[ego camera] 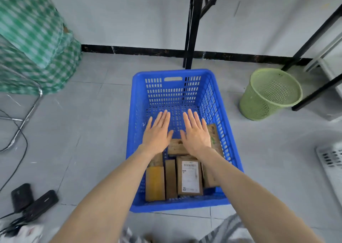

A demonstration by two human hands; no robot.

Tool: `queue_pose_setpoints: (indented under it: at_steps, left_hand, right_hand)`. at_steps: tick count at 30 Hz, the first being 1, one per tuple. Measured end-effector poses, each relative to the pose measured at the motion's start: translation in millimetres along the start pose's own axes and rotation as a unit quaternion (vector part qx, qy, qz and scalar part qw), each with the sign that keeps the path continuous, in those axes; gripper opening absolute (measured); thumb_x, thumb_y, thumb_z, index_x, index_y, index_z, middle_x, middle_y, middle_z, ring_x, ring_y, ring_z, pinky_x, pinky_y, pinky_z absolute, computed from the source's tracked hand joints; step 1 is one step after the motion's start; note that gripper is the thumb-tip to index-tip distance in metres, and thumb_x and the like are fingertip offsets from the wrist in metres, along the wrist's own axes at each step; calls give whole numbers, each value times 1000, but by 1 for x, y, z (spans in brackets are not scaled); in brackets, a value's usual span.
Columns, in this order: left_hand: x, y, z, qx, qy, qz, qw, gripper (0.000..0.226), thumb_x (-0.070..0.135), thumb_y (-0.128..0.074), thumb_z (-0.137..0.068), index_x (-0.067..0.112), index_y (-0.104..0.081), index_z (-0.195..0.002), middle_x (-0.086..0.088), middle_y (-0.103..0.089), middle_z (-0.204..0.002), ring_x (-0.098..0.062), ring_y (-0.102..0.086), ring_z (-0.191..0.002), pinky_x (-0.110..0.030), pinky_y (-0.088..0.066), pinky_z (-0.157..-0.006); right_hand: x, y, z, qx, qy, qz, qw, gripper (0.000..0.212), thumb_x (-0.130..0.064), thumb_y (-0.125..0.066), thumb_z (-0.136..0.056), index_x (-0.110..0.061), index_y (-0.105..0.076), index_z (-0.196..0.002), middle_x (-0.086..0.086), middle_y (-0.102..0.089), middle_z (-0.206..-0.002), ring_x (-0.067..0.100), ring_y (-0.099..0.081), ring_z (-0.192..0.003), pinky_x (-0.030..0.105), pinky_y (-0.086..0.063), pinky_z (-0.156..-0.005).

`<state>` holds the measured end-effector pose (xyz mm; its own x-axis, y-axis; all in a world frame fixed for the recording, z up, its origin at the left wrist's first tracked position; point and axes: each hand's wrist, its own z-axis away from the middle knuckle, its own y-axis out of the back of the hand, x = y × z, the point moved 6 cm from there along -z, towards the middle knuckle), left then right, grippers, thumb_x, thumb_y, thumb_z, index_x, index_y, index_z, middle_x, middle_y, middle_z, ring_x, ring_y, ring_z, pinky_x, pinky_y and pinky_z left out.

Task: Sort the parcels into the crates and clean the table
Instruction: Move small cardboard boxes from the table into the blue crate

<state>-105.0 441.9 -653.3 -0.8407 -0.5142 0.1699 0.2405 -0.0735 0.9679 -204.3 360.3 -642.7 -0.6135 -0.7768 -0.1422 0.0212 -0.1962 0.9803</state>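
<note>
Both hands are reaching, palms down, into the crate. My left hand (157, 133) is spreading flat with straight fingers and holding nothing; my right hand (196, 133) is doing the same just beside it, thumbs nearly meeting. Whether either palm is touching the cardboard below, I cannot tell.

The parcels are lying in the near half of the blue crate (172, 72), under my wrists and forearms. A labelled parcel (189, 176) is showing a white shipping sticker with a barcode at its top; the print is too blurred to read. Left of it are lying a narrow brown parcel (170, 178) and a yellow-faced parcel (155, 183). A flat parcel (176, 146) is lying crosswise between my wrists, and a tilted parcel (213, 136) with green markings is leaning against the right wall.

The crate is standing on the grey tile floor (88, 124), before a black table leg (192, 29). A green mesh wastebasket (268, 94) is standing to the right, a green checked cloth (33, 39) hanging far left.
</note>
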Motion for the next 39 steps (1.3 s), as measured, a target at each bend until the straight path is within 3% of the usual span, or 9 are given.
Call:
queue_pose_setpoints:
  at_steps: [7, 16, 25, 28, 35, 39]
  left_hand:
    - [74, 234, 40, 99, -20, -52, 994, 63, 39, -22, -102, 13, 9, -150, -1, 14, -158, -16, 14, -145, -41, 14, -113]
    - [127, 437, 80, 106, -80, -92, 987, 63, 40, -22, -102, 15, 10, -150, 0, 15, -158, -15, 14, -145, -42, 19, -110]
    - [176, 502, 66, 123, -83, -74, 986, 66, 44, -21, -101, 17, 16, -149, 1, 32, -150, -15, 20, -143, -44, 17, -111]
    - [212, 517, 44, 138, -77, -74, 985, 67, 46, -20, -101, 16, 17, -148, -1, 26, -154, -14, 20, -143, -44, 17, -112]
    - [319, 545, -25, 172, -57, -72, 981, 69, 48, -20, -100, 14, 15, -149, 0, 23, -155, -16, 21, -143, -45, 14, -113]
    - [391, 540, -61, 157, -57, -43, 985, 67, 44, -21, -101, 14, 13, -150, -2, 22, -156, -16, 20, -144, -45, 12, -114]
  right_hand:
    - [-4, 222, 47, 41, -52, -25, 997, 60, -34, -26, -103, -14, 2, -152, 3, 6, -160, 21, 6, -148, 39, 2, -118]
    - [-5, 441, 91, 95, -57, -34, 993, 58, -31, -26, -102, -17, -1, -153, 2, 5, -160, 20, 4, -148, 41, 1, -118]
    - [50, 515, 112, 154, -100, -60, 981, 61, -30, -29, -102, -16, 2, -153, 3, 6, -160, 18, 6, -147, 37, 4, -118]
    - [82, 535, 102, 171, -105, -54, 978, 62, -32, -29, -102, -14, 3, -152, 3, 6, -160, 18, 7, -147, 36, 4, -118]
    - [193, 610, 68, 212, -57, -18, 975, 60, -32, -28, -102, -13, 0, -152, 3, 5, -160, 19, 6, -147, 38, 1, -119]
    - [277, 630, 63, 193, -54, 24, 979, 60, -33, -27, -102, -15, 0, -153, 3, 4, -160, 20, 6, -147, 40, 0, -119]
